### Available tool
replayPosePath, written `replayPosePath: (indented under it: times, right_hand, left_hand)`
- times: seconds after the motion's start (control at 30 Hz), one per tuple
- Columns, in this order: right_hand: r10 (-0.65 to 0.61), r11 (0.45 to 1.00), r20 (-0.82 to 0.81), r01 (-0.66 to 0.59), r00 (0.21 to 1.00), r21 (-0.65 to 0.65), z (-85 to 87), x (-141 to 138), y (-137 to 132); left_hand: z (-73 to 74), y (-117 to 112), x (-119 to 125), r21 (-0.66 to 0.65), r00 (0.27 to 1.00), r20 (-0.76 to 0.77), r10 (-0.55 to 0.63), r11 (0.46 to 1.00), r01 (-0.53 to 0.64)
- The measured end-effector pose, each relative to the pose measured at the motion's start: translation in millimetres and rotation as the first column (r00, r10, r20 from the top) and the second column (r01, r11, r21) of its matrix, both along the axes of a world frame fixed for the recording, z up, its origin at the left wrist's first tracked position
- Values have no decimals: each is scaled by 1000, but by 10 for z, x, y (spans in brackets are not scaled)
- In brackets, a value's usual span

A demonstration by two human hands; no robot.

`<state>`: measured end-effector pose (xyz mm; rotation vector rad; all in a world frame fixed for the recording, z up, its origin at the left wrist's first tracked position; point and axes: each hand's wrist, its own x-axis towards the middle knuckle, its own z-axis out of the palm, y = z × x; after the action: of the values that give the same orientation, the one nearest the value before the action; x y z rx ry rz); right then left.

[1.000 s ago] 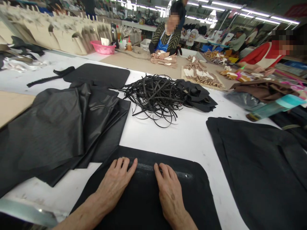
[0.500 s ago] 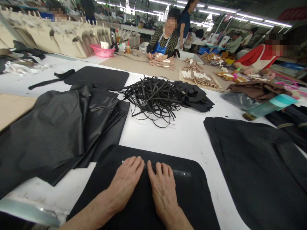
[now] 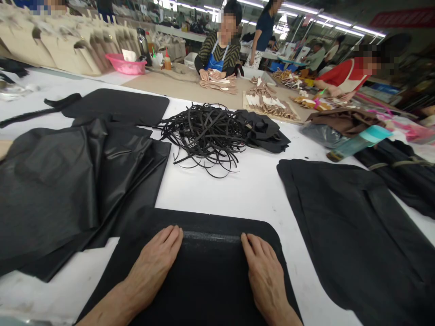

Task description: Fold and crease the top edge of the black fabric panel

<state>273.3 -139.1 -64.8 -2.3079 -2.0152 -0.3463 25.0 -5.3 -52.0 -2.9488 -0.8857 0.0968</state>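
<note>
While I scan from the left, a heap of shiny black sheets [image 3: 68, 190] lies crumpled on the white counter [image 3: 251, 190], its edge just beside the black felt panel [image 3: 207, 276] in front of me. My left hand [image 3: 154, 265] lies flat on that panel, palm down, fingers loosely together and gripping nothing, the fingertips at the left end of a faint pale strip [image 3: 212, 236] along the panel's far edge. My right hand [image 3: 267, 276] rests the same way at the strip's right end — the two hands well apart, both empty and pressed onto the felt. Beyond them a tangle of black straps [image 3: 204, 131] sits mid-counter, touching a folded dark cloth [image 3: 263, 131]. To the right lies a large black fabric piece [image 3: 356, 226] — near the panel but apart from it. Farther right a teal-capped bottle [image 3: 360, 142] lies on its side. Across the counter a person in a blue apron [image 3: 217, 56] handles tan pieces.
</note>
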Motion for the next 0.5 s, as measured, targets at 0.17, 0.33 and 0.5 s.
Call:
replayPosePath:
  times: [0.17,0.33,0.5]
  right_hand:
    - [-77,996,32,78,997,-42,12,148,-78]
    - [-92,993,49,95,995,-69,39,94,-40]
    - [-93,995,77,96,993,-32,-9,109,-69]
  left_hand:
    - [-11,45,-193,93,998,31,51,994,-54]
    - [-11,88,-329,84,992,91,92,991,-100]
    - [0,136,-436,99,984,119,129,985,-141]
